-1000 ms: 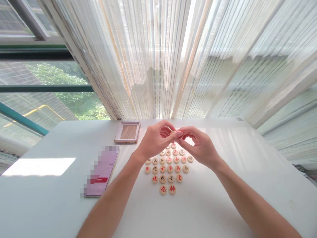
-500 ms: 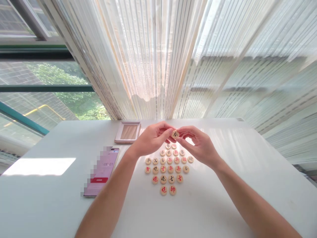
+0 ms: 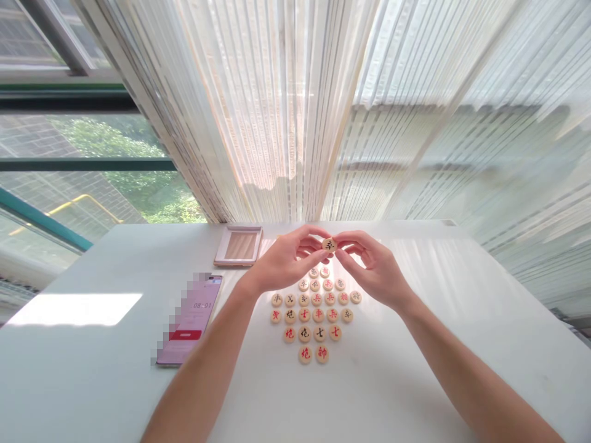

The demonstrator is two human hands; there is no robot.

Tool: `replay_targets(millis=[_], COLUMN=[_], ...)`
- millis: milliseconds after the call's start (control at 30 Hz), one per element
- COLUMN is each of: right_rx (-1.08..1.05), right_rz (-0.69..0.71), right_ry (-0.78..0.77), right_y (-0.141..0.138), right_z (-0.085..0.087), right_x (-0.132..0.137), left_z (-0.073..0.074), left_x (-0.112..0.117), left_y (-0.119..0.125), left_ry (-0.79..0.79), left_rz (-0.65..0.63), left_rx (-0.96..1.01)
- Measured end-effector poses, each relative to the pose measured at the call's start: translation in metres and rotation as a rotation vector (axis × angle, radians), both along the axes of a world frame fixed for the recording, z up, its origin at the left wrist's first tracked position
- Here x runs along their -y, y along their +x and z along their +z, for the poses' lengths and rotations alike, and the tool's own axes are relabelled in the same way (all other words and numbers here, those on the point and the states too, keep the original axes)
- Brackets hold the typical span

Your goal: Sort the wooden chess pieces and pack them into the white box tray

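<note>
A round wooden Chinese chess piece (image 3: 329, 245) with a black character is held up between my two hands, its marked face toward me. The thumb and fingertips of my left hand (image 3: 299, 252) are closed on its left side. From the other side, the thumb and index fingertip of my right hand (image 3: 369, 261) grip its right edge. Below them on the table lie several more Chinese chess pieces in rows, with red or black characters, among them a red piece (image 3: 322, 354) and a black piece (image 3: 319, 333) at the near end. My hands partly hide the farthest ones.
A phone (image 3: 196, 320) showing a timer lies to the left on the white table (image 3: 392, 381). Behind it is a shallow framed box (image 3: 239, 246). A sheer striped curtain (image 3: 277, 123) hangs at the table's far edge, with a window at the left.
The held chess piece has been turned and raised slightly to the right. My fingers have shifted around it. The pieces in rows have not moved.
</note>
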State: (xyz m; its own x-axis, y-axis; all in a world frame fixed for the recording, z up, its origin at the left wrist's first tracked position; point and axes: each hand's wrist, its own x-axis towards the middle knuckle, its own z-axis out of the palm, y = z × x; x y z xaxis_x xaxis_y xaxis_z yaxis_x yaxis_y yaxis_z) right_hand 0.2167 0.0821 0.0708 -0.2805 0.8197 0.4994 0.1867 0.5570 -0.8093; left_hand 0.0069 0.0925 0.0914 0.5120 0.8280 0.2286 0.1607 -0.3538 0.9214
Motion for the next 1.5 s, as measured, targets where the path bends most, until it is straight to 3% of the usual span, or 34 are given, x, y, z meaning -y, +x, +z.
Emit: replay_targets(millis=[733,1000,1500], right_rx=[0.029,0.016,0.006], right_rz=[0.014,-0.057,0.039], right_ry=[-0.073,-0.08,-0.076], right_y=[0.004,0.003,0.005], right_z=[0.002,0.001,0.003], right_x=[0.001,0.002,0.0], left_z=[0.001,0.002,0.005], left_x=[0.008,0.011,0.007], left_y=[0.001,0.004,0.001], left_ry=[0.138,0.212,0.146], left_rz=[0.05,0.059,0.049], left_rx=[-0.155,-0.193,-0.136])
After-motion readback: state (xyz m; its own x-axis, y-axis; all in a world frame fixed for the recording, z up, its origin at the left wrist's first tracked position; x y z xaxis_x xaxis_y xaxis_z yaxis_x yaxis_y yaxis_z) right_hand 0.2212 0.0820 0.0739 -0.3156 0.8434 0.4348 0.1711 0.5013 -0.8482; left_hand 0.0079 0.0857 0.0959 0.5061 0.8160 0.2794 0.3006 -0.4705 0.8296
